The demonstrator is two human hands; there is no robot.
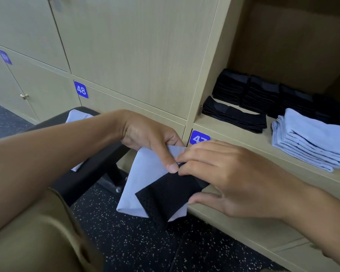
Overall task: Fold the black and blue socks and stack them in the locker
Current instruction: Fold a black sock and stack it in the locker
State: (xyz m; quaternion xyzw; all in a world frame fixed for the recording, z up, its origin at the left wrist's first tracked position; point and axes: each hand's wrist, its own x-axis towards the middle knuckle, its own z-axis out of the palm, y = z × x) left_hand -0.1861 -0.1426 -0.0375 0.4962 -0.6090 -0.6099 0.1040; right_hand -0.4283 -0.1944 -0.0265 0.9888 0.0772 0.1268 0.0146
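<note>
Both hands hold the socks in mid-air: left hand (149,142) pinches the blue sock (143,183), right hand (222,177) grips the black sock (165,199). The locker shelf (263,142) with stacks lies to the right, nearer the right hand.

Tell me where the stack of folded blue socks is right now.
In the head view the stack of folded blue socks sits at the right, on the open locker shelf, just in front of the black sock piles.
</note>
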